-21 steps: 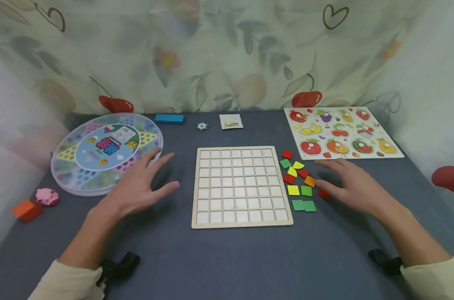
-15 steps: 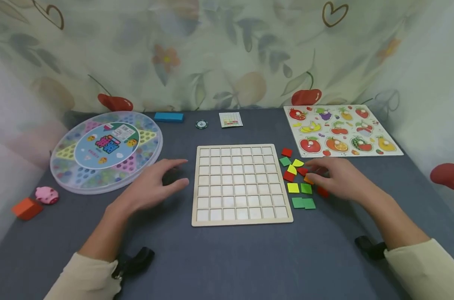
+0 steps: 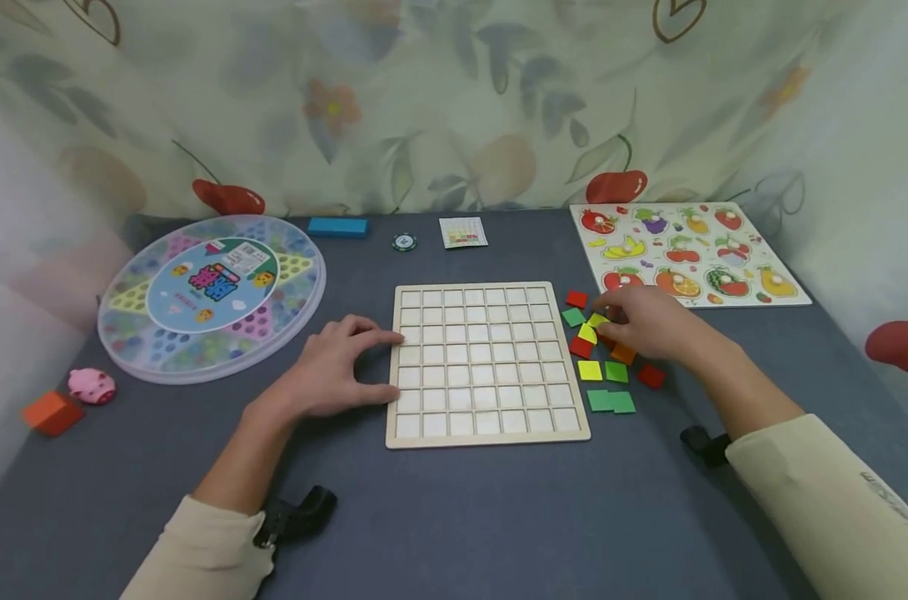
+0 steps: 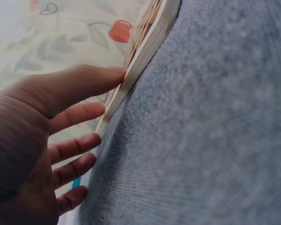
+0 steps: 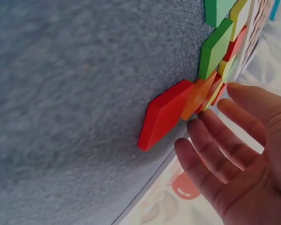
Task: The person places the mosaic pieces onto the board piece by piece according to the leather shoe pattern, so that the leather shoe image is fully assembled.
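Note:
A pale wooden grid board [image 3: 487, 364] lies flat in the middle of the table. At its left edge my left hand [image 3: 330, 371] rests thumb and index fingertips on the rim, the fingers fairly straight; the left wrist view shows the thumb on the board's side [image 4: 145, 47]. To the right of the board lies a loose group of flat coloured pieces. My right hand [image 3: 645, 323] hovers over their far part, fingertips around a yellow piece [image 3: 596, 320], thumb and fingers apart. An orange tile [image 5: 196, 97] and a red tile [image 5: 165, 115] lie beside the fingers.
Back left stands a round Chinese checkers board [image 3: 214, 300], near a pink pig figure [image 3: 92, 386] and an orange block [image 3: 52, 414]. Along the back lie a blue block [image 3: 337, 227], a poker chip [image 3: 404, 242] and a pattern card [image 3: 463, 232]. A fruit puzzle board [image 3: 694, 254] lies back right.
My left hand has moved right from beside the round board to the grid board's left edge. My right hand has moved left and over the coloured pieces, its fingertips lowering towards the yellow one.

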The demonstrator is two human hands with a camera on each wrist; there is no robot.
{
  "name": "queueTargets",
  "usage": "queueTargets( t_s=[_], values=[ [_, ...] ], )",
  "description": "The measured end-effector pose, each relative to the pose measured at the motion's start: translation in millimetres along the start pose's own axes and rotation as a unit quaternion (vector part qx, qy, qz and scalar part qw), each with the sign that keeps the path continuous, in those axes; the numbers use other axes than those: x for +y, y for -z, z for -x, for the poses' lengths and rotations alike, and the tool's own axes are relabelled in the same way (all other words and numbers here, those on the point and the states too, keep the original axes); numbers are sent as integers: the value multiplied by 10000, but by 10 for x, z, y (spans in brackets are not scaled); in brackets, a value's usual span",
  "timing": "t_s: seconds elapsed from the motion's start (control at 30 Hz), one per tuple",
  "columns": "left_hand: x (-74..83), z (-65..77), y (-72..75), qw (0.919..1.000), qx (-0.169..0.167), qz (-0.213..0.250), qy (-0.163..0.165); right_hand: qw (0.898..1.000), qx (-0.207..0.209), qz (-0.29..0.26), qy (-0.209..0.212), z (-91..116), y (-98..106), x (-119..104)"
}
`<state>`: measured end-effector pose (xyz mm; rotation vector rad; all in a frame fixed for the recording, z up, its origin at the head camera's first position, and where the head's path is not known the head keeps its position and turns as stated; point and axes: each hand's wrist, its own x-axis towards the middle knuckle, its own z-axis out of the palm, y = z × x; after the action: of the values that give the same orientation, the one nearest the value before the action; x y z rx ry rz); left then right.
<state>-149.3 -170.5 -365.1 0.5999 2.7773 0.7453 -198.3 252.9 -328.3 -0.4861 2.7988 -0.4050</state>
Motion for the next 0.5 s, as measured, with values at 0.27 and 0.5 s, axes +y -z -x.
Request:
queueTargets(
  t_s=[0.27, 0.5],
  values=[
    [-9, 11, 16, 10000, -17, -72, 16, 9999, -24, 121, 67, -112, -2, -18],
    [1, 7, 13, 10000, -46, -34, 5, 9995, -66, -93, -300, -143, 8, -38]
  ],
)
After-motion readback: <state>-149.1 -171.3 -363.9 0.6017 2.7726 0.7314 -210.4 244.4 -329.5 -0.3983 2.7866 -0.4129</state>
